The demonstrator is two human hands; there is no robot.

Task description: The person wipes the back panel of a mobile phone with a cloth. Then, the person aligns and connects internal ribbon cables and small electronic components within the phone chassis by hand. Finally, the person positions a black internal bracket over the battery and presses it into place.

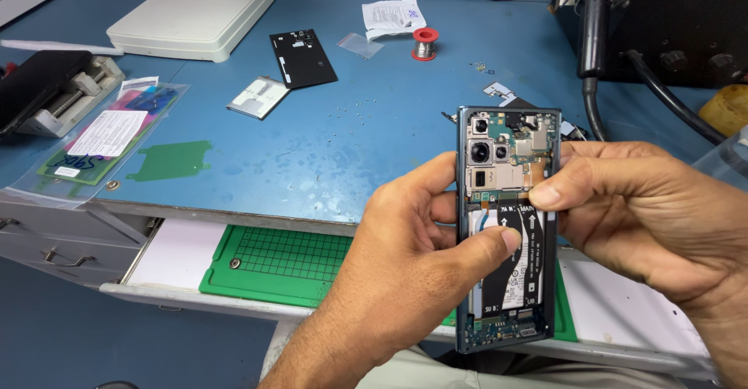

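The opened phone [508, 229] stands upright in the middle of the view, held above the front edge of the blue surface [327, 147], with its back cover off so that the camera modules, the boards and the black flat cables show. The left hand [413, 256] comes from 7 o'clock and holds the phone; its fingers [436, 172] wrap around the left side of the frame and the thumb presses on the black cable in the middle. The right hand [639, 210] comes from 4 o'clock, and its fingers are closed in a narrow pinch at the right side of the frame, just below the camera part; the thumb tip touches a small copper-coloured part there. What is inside the pinch is too small to tell.

Below the phone, at 6 o'clock, an open drawer [179, 260] carries a green grid mat [273, 264], and the hands cover a part of it. At 10 o'clock from the phone a black back cover [304, 58] lies flat on the surface, and just beside it a small silver plate [259, 97]. Many small screws [351, 112] are spread between these and the phone. At 12 o'clock there is a red solder spool [425, 44] near a white paper [393, 17]. Far at 9 o'clock lies a clear plastic bag [109, 136] with labels, and next to it a green flat piece [171, 159]. At 1 o'clock a thick black hose [594, 38] hangs from a dark machine, well apart from the hands.
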